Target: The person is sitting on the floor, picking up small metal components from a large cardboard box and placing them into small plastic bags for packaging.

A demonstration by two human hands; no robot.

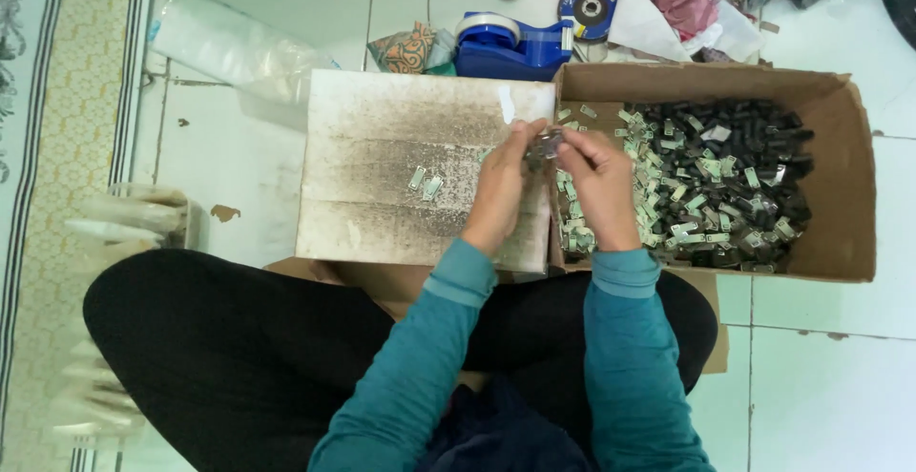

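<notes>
Two small metal clips (426, 182) lie on my stained white board (382, 147). My left hand (500, 188) and right hand (599, 186) pinch one small dark part (545, 144) together beside one cardboard box (840, 147).

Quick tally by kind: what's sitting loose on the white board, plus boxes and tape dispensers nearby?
Metal clips on the white board: 2
Cardboard box of parts: 1
Blue tape dispenser: 1
Total: 4
The small parts in the box are too many to count.

1 cardboard box (840, 176), 1 tape dispenser (510, 47), 2 metal clips (425, 183) on 1 board (382, 147).
</notes>
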